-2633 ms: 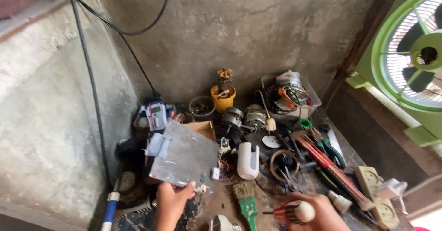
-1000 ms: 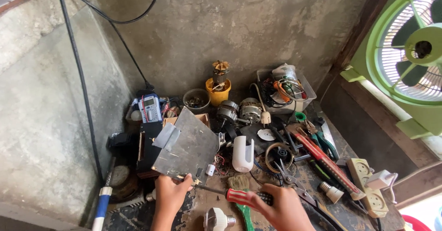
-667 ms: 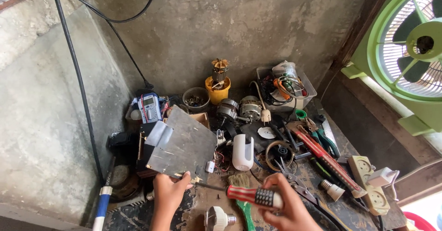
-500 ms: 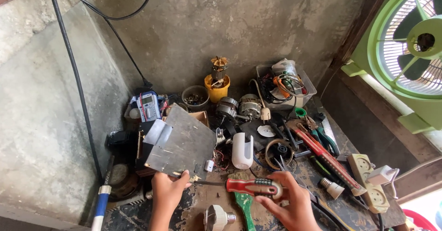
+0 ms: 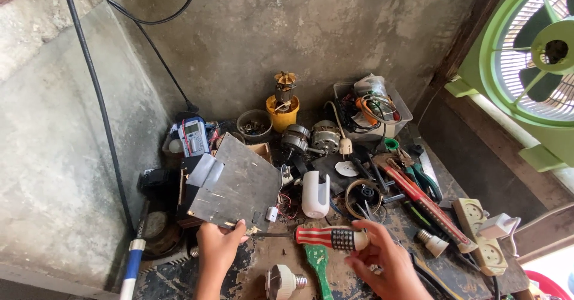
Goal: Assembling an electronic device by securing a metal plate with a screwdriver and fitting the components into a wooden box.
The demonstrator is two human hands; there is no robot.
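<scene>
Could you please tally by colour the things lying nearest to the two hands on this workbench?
Grey: 1, the metal plate held by the left hand
Red and white: 1, the screwdriver in the right hand
Green: 1, the brush handle
White: 2, the lamp socket and the plastic cover
Total: 5

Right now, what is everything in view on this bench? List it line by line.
metal plate: 1, grey, bench left, tilted up
screwdriver: 1, red-and-white striped handle, front centre, tip toward the plate
brush: 1, green handle, front
lamp socket: 1, white, front edge
multimeter: 1, blue, back left
cup: 1, yellow, back centre
motors: 2, grey, centre back
power strip: 1, cream, right
fan: 1, green, upper right
left hand: grips plate's lower edge
right hand: holds screwdriver handle
</scene>
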